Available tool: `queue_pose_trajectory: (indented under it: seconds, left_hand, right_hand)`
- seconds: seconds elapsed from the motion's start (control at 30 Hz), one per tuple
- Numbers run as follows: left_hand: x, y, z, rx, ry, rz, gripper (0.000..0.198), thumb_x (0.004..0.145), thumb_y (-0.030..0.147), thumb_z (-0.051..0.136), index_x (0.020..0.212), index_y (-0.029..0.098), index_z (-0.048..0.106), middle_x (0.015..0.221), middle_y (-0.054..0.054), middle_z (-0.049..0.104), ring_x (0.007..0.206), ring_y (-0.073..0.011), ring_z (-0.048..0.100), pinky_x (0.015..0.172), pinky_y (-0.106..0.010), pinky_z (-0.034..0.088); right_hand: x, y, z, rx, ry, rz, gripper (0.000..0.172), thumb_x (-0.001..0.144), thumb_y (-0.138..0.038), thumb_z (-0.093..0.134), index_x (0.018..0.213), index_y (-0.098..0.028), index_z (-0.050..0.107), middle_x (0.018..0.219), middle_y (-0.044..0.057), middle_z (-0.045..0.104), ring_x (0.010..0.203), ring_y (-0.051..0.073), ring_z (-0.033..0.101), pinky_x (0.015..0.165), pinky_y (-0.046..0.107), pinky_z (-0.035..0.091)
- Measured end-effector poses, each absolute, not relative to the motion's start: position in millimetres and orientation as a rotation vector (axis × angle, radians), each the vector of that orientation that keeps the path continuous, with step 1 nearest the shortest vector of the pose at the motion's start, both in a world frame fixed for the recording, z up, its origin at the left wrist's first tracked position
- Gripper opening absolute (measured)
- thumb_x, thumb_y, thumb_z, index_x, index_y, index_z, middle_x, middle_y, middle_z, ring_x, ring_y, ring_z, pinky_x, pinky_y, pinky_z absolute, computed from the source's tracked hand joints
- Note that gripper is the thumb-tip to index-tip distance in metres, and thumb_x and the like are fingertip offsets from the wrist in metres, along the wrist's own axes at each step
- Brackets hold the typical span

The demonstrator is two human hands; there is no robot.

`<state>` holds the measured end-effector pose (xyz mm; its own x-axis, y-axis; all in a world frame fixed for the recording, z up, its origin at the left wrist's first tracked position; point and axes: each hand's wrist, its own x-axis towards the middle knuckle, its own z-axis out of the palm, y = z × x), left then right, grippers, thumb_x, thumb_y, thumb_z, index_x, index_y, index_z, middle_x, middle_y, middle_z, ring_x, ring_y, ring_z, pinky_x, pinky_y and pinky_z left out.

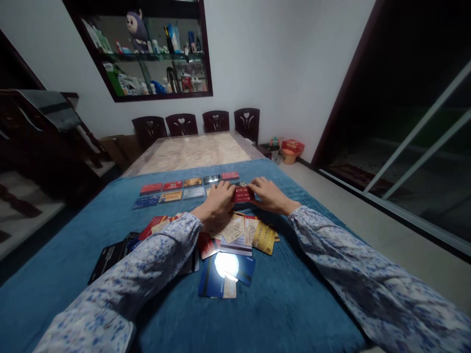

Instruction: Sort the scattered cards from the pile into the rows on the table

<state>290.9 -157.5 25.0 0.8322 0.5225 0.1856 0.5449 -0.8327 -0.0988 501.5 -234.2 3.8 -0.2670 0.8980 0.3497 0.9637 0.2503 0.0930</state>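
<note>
Head view: hands (220,197) cover side edges of unreadable red card (243,195).

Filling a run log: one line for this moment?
left hand: at left edge of red card; right hand: at its right edge; nearer: loose cards; under: blue cloth

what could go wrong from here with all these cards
The left sleeve reaches over the loose pile, so it might drag some cards out of place. The left hand and right hand are at the edges of a red card close to the laid-out rows, so a slip could knock neighbours askew. Strong glare on the blue cards nearest the camera may make their print easy to misread.
</note>
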Motion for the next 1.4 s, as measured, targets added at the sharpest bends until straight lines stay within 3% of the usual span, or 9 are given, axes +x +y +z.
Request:
queue_pose_trajectory:
  seconds: [0.63,0.83,1.4]
  left_hand:
    - [304.5,-81.8,28.5,-2.862,-0.852,-0.122,0.030,0.088,0.026,0.056,0.116,0.017,0.060,0.127,-0.017,0.058,0.119,-0.0337,0.049,0.094,-0.049,0.044]
    - [311.5,-55.2,27.5,-2.878,-0.875,-0.135,0.024,0.086,0.029,0.059,0.108,0.019,0.064,0.122,-0.015,0.059,0.118,-0.0334,0.048,0.094,-0.049,0.044]
    - [331.4,1.6,16.1,-2.881,-1.015,-0.024,0.035,0.084,0.031,0.058,0.115,0.016,0.066,0.127,-0.018,0.060,0.125,-0.0363,0.047,0.099,-0.051,0.044]
  right_hand:
    - [524.3,-146.4,13.4,-1.597,-2.390,-0.111,0.018,0.084,-0.014,0.063,0.101,-0.016,0.065,0.110,0.013,0.058,0.101,0.024,0.054,0.089,0.034,0.044]
    - [525.1,-117.2,13.9,-1.681,-2.392,-0.115,0.018,0.084,-0.014,0.062,0.101,-0.012,0.066,0.108,0.014,0.060,0.099,0.024,0.056,0.088,0.032,0.044]
    - [523.1,-64.8,9.3,-1.844,-2.422,-0.146,0.025,0.083,-0.012,0.066,0.107,-0.013,0.072,0.110,0.015,0.064,0.101,0.024,0.064,0.087,0.028,0.048]
